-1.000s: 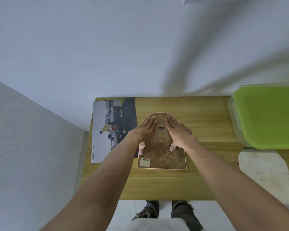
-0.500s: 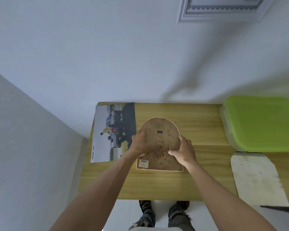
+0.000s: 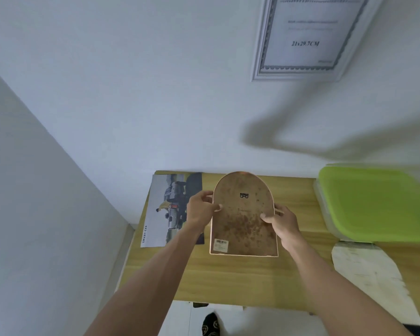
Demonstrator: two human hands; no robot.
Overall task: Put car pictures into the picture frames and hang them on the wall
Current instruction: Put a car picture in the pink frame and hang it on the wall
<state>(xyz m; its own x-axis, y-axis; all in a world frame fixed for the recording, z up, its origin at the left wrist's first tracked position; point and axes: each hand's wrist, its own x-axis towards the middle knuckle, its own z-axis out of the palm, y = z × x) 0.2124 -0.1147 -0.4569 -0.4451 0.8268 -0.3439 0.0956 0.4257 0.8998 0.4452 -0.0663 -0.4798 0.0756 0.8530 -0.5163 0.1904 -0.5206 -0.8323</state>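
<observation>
Car poster (image 3: pixel 172 209), left of centre, white margin: "SMART CAR", running sideways.
Framed sheet (image 3: pixel 306 37), upper right, on wall: "21x29.7CM"; smaller lines illegible.
Barcode sticker (image 3: pixel 220 245), arched frame back (image 3: pixel 243 219), lower left corner: unreadable.

Green-lidded box (image 3: pixel 374 204) on my table's (image 3: pixel 240 280) right side, white arched sheet (image 3: pixel 371 277) just in front of it.

place: plain room, home or office | wooden table (image 3: pixel 240 280) | white wall (image 3: pixel 131 93) | framed certificate (image 3: pixel 308 37)

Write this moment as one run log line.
both hands grip arched frame, back facing up | car picture on table
</observation>
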